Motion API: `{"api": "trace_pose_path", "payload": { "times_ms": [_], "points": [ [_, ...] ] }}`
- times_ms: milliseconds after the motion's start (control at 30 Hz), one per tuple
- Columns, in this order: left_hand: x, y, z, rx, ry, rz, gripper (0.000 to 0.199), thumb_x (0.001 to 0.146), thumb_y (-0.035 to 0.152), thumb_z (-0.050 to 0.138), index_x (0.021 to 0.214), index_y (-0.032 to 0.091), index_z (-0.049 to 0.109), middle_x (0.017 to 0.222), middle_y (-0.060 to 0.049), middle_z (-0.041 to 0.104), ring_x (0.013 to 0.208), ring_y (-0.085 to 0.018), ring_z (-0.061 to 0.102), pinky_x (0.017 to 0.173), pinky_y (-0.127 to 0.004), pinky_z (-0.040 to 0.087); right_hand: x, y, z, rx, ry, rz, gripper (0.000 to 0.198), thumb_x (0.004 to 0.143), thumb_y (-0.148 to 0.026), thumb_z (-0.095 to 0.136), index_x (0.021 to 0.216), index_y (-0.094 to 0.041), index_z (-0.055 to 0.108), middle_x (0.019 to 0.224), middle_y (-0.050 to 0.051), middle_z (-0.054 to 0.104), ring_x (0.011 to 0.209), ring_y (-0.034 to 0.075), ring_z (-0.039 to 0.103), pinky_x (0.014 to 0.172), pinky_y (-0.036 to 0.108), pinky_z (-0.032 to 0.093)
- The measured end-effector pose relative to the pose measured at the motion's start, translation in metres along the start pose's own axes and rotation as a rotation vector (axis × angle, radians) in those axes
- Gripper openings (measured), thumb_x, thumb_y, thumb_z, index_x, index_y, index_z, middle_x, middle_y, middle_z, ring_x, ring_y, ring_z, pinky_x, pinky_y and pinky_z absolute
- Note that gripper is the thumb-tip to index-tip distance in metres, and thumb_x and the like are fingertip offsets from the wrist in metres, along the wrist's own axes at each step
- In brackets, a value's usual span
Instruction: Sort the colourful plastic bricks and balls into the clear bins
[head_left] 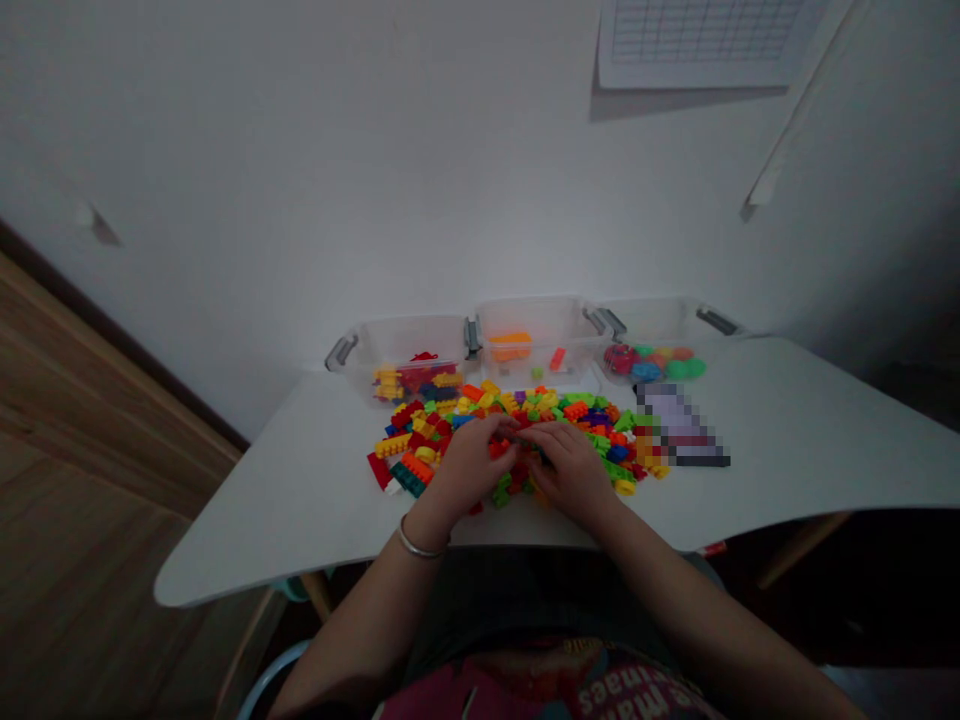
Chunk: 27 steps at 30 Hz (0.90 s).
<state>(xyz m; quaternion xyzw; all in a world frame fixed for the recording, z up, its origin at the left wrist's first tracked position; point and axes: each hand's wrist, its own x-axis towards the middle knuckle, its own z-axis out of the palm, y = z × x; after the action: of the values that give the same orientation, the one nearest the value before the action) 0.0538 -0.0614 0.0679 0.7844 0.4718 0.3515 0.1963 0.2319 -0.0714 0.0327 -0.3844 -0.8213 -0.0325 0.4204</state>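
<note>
Over a heaped pile of colourful toy building bricks, my two hands meet with their fingertips close together. My left hand is curled, its fingers bent inward; what it pinches, if anything, is hidden behind them. Between the bent fingers and thumb of my right hand, a small dark brick shows in part. Red and green bricks lie just below and between the hands. The dim light blurs the finer shapes.
Behind the pile stand three clear plastic bins: the left bin with bricks, the middle bin with a few orange pieces, the right bin with rounded toys. A pixelated tablet-like device lies right on the white table, against a wall.
</note>
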Motion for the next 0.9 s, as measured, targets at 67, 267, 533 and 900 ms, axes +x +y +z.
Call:
{"api": "trace_pose_path", "payload": {
  "times_ms": [67, 267, 533, 900],
  "points": [
    [0.0, 0.004, 0.005, -0.03, -0.003, 0.0, 0.029, 0.08, 0.019, 0.061, 0.109, 0.019, 0.061, 0.101, -0.005, 0.07, 0.094, -0.02, 0.066, 0.087, -0.036, 0.052, 0.004, -0.001, -0.001, 0.039, -0.024, 0.018, 0.03, 0.087, -0.014, 0.054, 0.114, -0.022, 0.064, 0.105, 0.007, 0.07, 0.097, 0.022, 0.063, 0.089, 0.04, 0.052],
    [0.0, -0.005, -0.002, 0.137, 0.028, 0.062, 0.026, 0.087, 0.026, 0.058, 0.112, 0.019, 0.061, 0.102, -0.006, 0.07, 0.099, -0.022, 0.064, 0.093, -0.039, 0.048, 0.008, 0.009, -0.006, 0.02, -0.043, 0.066, 0.017, 0.089, -0.023, 0.058, 0.101, -0.024, 0.07, 0.093, 0.006, 0.072, 0.088, 0.023, 0.065, 0.082, 0.039, 0.052],
    [0.004, -0.043, -0.019, 0.5, 0.112, 0.055, 0.026, 0.089, 0.026, 0.053, 0.112, 0.02, 0.062, 0.116, -0.009, 0.067, 0.111, -0.026, 0.057, 0.099, -0.043, 0.043, 0.051, 0.088, -0.064, -0.073, 0.276, 0.457, 0.034, 0.089, -0.042, 0.052, 0.11, -0.021, 0.069, 0.096, 0.008, 0.073, 0.08, 0.022, 0.064, 0.076, 0.037, 0.05],
    [0.002, -0.06, -0.009, 0.549, 0.094, 0.092, 0.03, 0.091, 0.026, 0.051, 0.116, 0.021, 0.065, 0.121, -0.009, 0.067, 0.112, -0.026, 0.057, 0.104, -0.048, 0.038, 0.086, 0.182, -0.088, -0.451, 0.271, 0.743, 0.039, 0.084, -0.036, 0.05, 0.114, -0.023, 0.071, 0.098, 0.011, 0.072, 0.09, 0.027, 0.062, 0.088, 0.044, 0.043]
  ]
}}
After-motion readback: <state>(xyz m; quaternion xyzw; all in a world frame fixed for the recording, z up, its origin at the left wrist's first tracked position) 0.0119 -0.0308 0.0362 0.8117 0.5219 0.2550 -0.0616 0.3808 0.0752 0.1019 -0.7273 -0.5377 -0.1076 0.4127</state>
